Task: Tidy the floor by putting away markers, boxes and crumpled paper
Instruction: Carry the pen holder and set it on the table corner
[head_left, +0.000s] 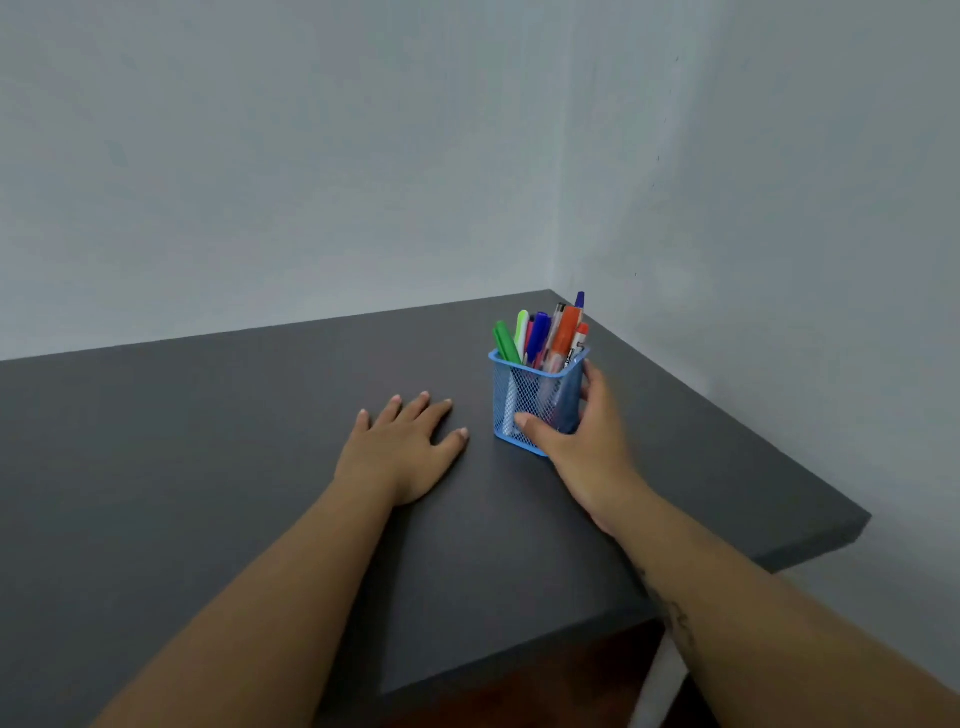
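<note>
A blue mesh pen holder (530, 400) stands upright on the dark grey desk (260, 441), near the back right corner. Several markers (540, 332) in green, blue, orange and red stick out of its top. My right hand (582, 441) wraps around the holder's right and front sides, thumb on the front mesh and fingers behind the right wall. My left hand (405, 447) lies flat on the desk to the left of the holder, fingers spread, holding nothing.
Pale walls (311, 156) meet in a corner right behind the holder. The desk's front edge (519, 660) runs across the lower middle and its right edge (810, 551) ends near the right wall. Dark brown floor (571, 686) shows below the front edge.
</note>
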